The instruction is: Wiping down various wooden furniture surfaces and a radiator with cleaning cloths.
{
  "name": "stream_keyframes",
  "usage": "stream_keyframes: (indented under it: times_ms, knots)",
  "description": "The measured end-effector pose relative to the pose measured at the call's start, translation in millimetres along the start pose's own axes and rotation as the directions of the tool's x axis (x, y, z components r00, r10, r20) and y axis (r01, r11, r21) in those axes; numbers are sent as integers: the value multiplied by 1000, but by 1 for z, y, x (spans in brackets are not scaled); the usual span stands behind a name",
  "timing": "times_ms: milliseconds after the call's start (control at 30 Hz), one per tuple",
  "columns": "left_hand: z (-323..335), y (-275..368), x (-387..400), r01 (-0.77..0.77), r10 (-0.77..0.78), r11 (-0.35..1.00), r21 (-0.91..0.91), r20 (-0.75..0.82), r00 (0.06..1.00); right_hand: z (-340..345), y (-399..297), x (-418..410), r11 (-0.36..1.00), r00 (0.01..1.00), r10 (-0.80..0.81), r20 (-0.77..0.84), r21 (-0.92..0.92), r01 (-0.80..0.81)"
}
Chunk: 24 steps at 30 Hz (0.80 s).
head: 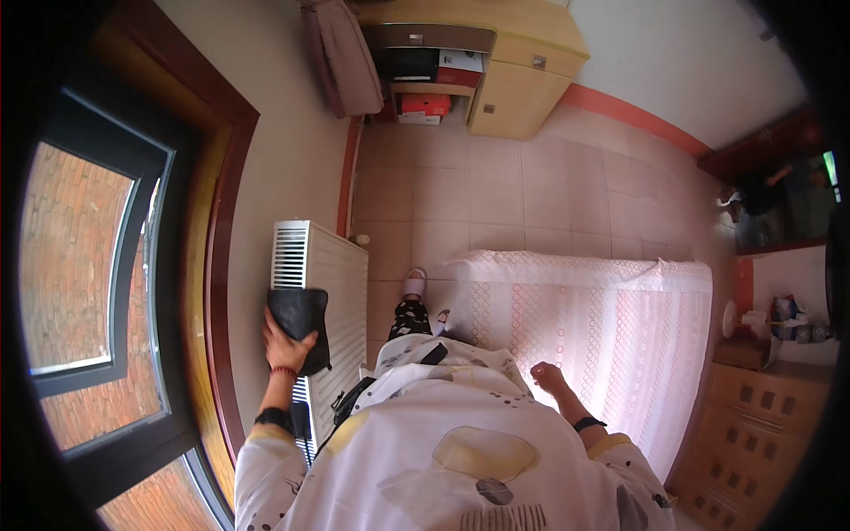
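Note:
My left hand (285, 342) is on a dark folded cloth (299, 318), with the thumb over its near part and the fingers along its wall-side edge. Under the cloth is the slotted top of a white panel radiator (290, 249), which stands along the wall below the window. The cloth hides part of the grille. On the other side of my body, my right hand (548, 376) hangs with curled fingers by the near edge of a pale patterned cover (584, 332). Nothing shows in it. What lies beneath the cover is hidden.
A dark-framed window (139, 265) is at the left. Ahead stands a wooden desk (518, 86) with boxes in its shelves, beside a hanging pinkish cloth (345, 60). A drawer unit (750, 425) stands at the right. Floor tiles (498, 192) lie between.

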<state>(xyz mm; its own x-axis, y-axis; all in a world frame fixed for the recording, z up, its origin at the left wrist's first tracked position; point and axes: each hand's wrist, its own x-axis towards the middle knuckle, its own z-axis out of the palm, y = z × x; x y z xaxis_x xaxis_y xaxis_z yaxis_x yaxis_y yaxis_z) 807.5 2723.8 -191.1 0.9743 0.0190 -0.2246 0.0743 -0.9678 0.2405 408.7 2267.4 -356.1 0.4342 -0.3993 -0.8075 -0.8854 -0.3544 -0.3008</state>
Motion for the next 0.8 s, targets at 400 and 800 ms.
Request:
stream_keyframes:
  times_ms: [400,800]
  knots:
    - [-4,-137,-213,462,-498,866,193,237,834,-40,-16,48,983,981,-178,-82,38,181]
    - [1,-58,-84,215,-215,976,-36,22,976,-31,17,85,936,957,-283,62,-201,290]
